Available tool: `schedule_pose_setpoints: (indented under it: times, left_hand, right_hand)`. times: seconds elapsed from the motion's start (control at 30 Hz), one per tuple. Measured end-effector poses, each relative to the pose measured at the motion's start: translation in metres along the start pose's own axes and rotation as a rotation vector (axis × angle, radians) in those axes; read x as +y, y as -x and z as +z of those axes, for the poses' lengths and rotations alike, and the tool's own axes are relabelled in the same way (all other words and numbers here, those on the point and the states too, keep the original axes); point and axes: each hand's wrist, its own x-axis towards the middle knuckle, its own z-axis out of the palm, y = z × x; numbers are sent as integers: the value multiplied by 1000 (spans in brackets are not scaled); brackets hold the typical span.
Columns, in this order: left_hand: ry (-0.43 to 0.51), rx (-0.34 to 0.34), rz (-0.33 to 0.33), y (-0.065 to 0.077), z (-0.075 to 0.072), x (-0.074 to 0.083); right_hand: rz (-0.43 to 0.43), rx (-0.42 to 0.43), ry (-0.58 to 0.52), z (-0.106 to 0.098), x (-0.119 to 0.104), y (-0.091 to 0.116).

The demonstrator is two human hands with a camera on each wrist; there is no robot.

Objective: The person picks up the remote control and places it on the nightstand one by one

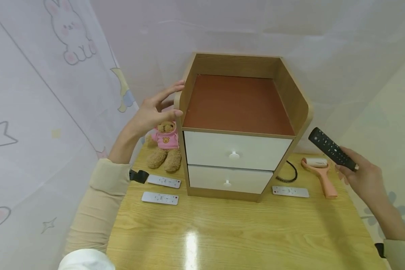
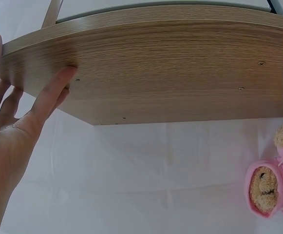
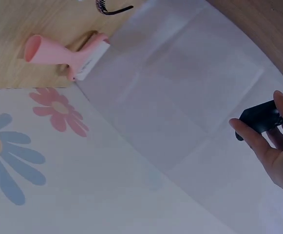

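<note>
A small wooden cabinet (image 1: 239, 103) with two white drawers, both closed, stands on the table. At the outer face of its left side panel (image 2: 170, 68), my left hand (image 1: 152, 114) touches the wood with extended, spread fingertips. My right hand (image 1: 366, 180) grips a black remote control (image 1: 330, 148) by its lower end, raised to the right of the cabinet. That remote's button side faces up in the head view. In the right wrist view the fingers and thumb (image 3: 282, 105) wrap the remote, partly out of frame.
A teddy bear (image 1: 167, 146) in a pink hoodie sits left of the cabinet, with two white remotes (image 1: 163, 181) in front of it. Right of the cabinet lie another white remote (image 1: 290, 191), a black coiled band (image 1: 291, 174) and an orange-pink lint roller (image 1: 324, 178). Printed curtains surround the table (image 1: 229, 232).
</note>
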Motion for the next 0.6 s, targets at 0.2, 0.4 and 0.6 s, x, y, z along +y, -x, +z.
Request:
schedule_pose_setpoints:
  times: [0.2, 0.4, 0.6]
  left_hand:
    - [0, 1, -3, 0, 1, -2]
    - [20, 12, 3, -1, 0, -3]
    - [38, 15, 1, -1, 1, -4]
  right_hand:
    - [121, -39, 29, -27, -8, -25]
    - [180, -52, 67, -52, -21, -56]
    - [130, -3, 97, -66, -36, -82]
